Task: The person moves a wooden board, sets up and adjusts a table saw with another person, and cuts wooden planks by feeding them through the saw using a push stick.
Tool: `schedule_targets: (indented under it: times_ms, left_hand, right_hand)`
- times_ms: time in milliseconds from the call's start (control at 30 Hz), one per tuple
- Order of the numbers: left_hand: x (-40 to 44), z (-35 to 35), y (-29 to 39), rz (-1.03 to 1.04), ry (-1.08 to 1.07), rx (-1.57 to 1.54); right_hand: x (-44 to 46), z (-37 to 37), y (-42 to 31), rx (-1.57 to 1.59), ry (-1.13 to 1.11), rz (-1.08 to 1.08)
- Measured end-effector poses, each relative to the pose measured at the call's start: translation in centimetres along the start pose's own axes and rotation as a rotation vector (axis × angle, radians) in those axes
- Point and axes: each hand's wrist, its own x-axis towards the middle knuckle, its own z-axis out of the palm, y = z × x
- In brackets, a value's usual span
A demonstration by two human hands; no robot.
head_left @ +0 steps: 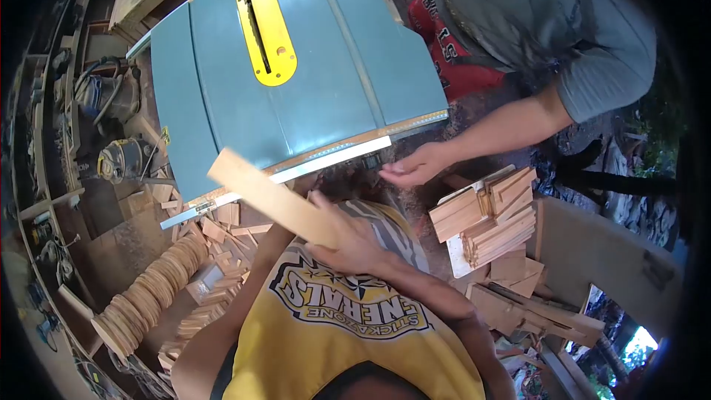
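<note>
My right hand point(349, 243) grips the near end of a flat, light wooden board point(266, 196), which slants up and left over the front edge of the table saw point(244, 118). My left forearm point(259, 263) passes beneath the board. Only a small part of my left hand point(302, 182) shows beyond it, near the saw's white front fence bar point(333, 157), and its fingers are hidden. The yellow insert plate point(283, 44) with the dark blade slot lies farther back in the saw top.
A co-worker at the right reaches a hand point(416, 165) toward the saw's front edge. Stacked wood pieces point(500, 226) sit at right. A long row of round wooden discs point(152, 292) and loose offcuts lie at lower left. A power tool point(118, 161) stands left of the saw.
</note>
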Motion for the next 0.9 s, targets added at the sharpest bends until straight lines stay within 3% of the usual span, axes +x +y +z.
schedule_targets:
  times_ms: [133, 200, 267, 333, 400, 467, 567, 633, 667, 733, 800, 867, 900]
  left_hand:
    - [4.6, 0.0, 0.8, -0.007, -0.074, 0.017]
    - [7.9, -0.8, -1.4, -0.03, -0.221, 0.014]
    - [4.3, -0.1, 3.3, -0.077, -0.132, 0.036]
    - [6.9, -0.7, 1.2, -0.008, -0.185, 0.039]
    - [6.1, -1.1, 1.3, 0.01, -0.173, 0.049]
    - [1.9, -0.7, 5.5, -0.002, -0.116, 0.075]
    - [5.2, -2.6, 0.7, 0.056, -0.132, 0.089]
    - [4.1, -2.8, 2.7, 0.031, -0.149, 0.075]
    - [3.8, -2.6, 3.6, 0.015, -0.151, 0.07]
    - [3.9, -2.2, 4.1, -0.029, -0.13, 0.105]
    - [6.7, -3.6, 2.0, -0.095, -0.031, 0.24]
    - [8.6, -4.9, 0.7, -0.127, -0.061, 0.221]
    - [6.8, -4.6, 2.1, -0.053, -0.057, 0.221]
  right_hand:
    - [-1.9, -2.7, 2.6, 0.162, 0.335, 0.02]
    - [-3.6, -3.1, 6.0, 0.274, 0.503, 0.027]
    - [-5.9, -3.4, 10.2, 0.639, 0.498, 0.034]
    - [-8.1, -3.6, 12.2, 0.772, 0.558, 0.041]
    - [-10.3, -2.6, 15.4, 0.679, 0.756, 0.135]
    - [-12.1, -1.3, 18.8, 0.52, 0.924, 0.228]
    - [-13.5, -0.6, 19.3, 0.485, 1.086, 0.66]
    - [-15.7, 1.6, 28.7, 0.21, 1.279, 0.578]
    - [-16.0, 1.5, 31.2, 0.231, 1.36, 0.661]
    - [-16.9, -2.0, 29.8, 0.176, 1.482, 0.803]
    - [-18.1, -4.1, 35.3, 0.025, 1.63, 0.819]
    - [-19.5, -6.5, 40.0, -0.081, 1.68, 0.918]
    - [-20.2, -7.3, 41.5, -0.112, 1.664, 0.962]
